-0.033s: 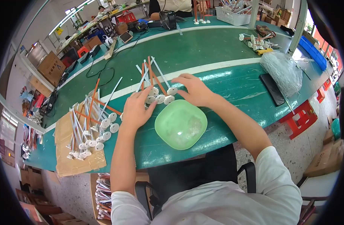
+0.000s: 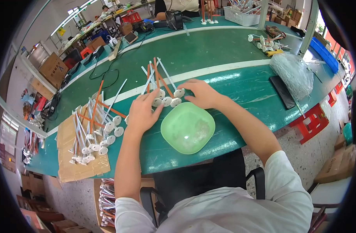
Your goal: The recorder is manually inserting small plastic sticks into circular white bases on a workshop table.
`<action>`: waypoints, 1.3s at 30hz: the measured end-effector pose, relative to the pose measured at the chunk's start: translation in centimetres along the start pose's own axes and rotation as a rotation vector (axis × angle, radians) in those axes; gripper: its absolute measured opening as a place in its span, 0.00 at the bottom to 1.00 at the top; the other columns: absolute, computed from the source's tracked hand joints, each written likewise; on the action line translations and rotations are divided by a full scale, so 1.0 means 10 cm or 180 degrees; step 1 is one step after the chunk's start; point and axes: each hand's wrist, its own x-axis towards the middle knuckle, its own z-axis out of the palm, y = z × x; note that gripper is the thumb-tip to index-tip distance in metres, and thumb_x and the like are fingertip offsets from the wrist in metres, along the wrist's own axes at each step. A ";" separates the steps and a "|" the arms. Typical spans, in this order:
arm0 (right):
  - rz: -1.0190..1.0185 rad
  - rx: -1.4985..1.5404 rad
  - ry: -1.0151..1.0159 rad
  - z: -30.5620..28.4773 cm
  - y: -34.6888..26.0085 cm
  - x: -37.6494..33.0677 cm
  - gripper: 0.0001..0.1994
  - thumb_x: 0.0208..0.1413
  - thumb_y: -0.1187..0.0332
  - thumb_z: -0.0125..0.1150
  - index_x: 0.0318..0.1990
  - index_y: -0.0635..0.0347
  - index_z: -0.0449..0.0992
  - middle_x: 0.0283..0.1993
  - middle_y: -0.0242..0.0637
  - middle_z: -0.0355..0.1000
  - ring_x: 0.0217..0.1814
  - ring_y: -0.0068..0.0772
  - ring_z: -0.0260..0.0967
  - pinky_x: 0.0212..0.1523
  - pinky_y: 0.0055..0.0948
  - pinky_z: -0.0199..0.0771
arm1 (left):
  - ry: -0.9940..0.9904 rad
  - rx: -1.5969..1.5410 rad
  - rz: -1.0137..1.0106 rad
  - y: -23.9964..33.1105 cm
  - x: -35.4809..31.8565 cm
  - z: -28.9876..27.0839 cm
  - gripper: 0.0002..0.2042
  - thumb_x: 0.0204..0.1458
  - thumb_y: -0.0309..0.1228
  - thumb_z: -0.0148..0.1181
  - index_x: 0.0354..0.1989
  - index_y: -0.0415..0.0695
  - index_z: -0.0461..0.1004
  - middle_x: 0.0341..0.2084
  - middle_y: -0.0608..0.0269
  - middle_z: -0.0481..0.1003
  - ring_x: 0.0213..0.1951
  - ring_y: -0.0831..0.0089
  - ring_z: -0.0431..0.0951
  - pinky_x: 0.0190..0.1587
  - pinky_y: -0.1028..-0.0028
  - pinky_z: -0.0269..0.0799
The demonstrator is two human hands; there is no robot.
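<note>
Several white round discs with long white and orange strips are grouped on the green table, the strips fanning toward the far side. My left hand rests at the group's left, thumb apart, its fingertips beside or on the discs; exact contact is partly hidden. From the right, my right hand arches with fingers bent and thumb apart, close to the rightmost discs. Neither hand visibly grips anything. Just nearer than the discs sits a light green bowl with a pale, cloudy patch inside.
More disc-and-strip pieces lie on flattened cardboard at the left. A black phone-like slab and a clear plastic bag are at the right. A white raised strip crosses the table. Below is a box of pieces.
</note>
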 end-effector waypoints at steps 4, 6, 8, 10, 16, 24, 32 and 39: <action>0.0532 0.0554 -0.0590 0.04 0.17 0.07 0.13 0.50 0.71 0.72 0.44 0.57 0.84 0.34 0.42 0.81 0.35 0.37 0.80 0.41 0.33 0.79 | 0.0203 -0.0067 0.0197 -0.03 -0.01 0.09 0.25 0.51 0.32 0.69 0.59 0.42 0.76 0.46 0.51 0.81 0.48 0.51 0.79 0.51 0.58 0.76; 0.0377 0.0360 -0.0456 0.01 0.18 0.06 0.09 0.51 0.71 0.72 0.41 0.59 0.85 0.32 0.42 0.81 0.35 0.35 0.80 0.40 0.33 0.79 | 0.0423 -0.0008 0.0349 -0.02 0.00 0.12 0.24 0.50 0.31 0.69 0.58 0.41 0.76 0.47 0.54 0.81 0.49 0.52 0.79 0.52 0.58 0.75; 0.0369 0.0429 -0.0143 -0.02 0.13 0.06 0.08 0.52 0.70 0.72 0.40 0.60 0.85 0.33 0.42 0.81 0.36 0.36 0.80 0.39 0.33 0.79 | 0.0601 0.0043 0.0529 0.02 0.01 0.12 0.24 0.49 0.31 0.70 0.57 0.41 0.76 0.48 0.53 0.80 0.51 0.53 0.78 0.53 0.59 0.75; 0.0347 0.0543 0.0165 -0.11 0.03 0.05 0.08 0.53 0.71 0.72 0.41 0.61 0.85 0.36 0.42 0.81 0.36 0.34 0.80 0.39 0.32 0.80 | 0.0793 -0.0160 0.0531 0.09 0.03 0.09 0.25 0.49 0.29 0.70 0.58 0.42 0.76 0.44 0.52 0.81 0.46 0.54 0.80 0.51 0.60 0.77; -0.0929 0.0283 0.0792 -0.17 -0.53 -0.12 0.10 0.48 0.76 0.70 0.40 0.62 0.83 0.41 0.40 0.80 0.39 0.42 0.78 0.40 0.35 0.81 | 0.0733 -0.1192 0.0562 0.45 -0.01 0.06 0.29 0.49 0.23 0.68 0.63 0.42 0.72 0.34 0.51 0.83 0.31 0.56 0.84 0.35 0.66 0.78; -0.1649 0.0116 0.0987 -0.04 -0.70 -0.20 0.15 0.42 0.78 0.70 0.41 0.62 0.79 0.44 0.37 0.77 0.40 0.41 0.75 0.40 0.35 0.80 | 0.0296 -0.1309 0.0616 0.53 -0.12 0.05 0.26 0.49 0.17 0.62 0.61 0.36 0.72 0.32 0.48 0.80 0.29 0.53 0.83 0.31 0.69 0.75; -0.1563 0.0287 0.0809 -0.07 -0.66 -0.19 0.19 0.40 0.80 0.70 0.44 0.64 0.79 0.44 0.38 0.77 0.41 0.40 0.75 0.37 0.33 0.80 | 0.0159 -0.1528 0.0409 0.51 -0.08 0.08 0.23 0.53 0.19 0.63 0.60 0.38 0.73 0.30 0.53 0.82 0.28 0.62 0.85 0.31 0.72 0.75; -0.1414 0.0311 0.0894 -0.04 -0.68 -0.24 0.15 0.44 0.81 0.69 0.43 0.65 0.81 0.39 0.40 0.79 0.38 0.43 0.76 0.37 0.36 0.80 | 0.0176 -0.1349 0.0485 0.55 -0.10 0.05 0.21 0.56 0.19 0.62 0.60 0.40 0.74 0.29 0.55 0.84 0.33 0.61 0.87 0.34 0.71 0.79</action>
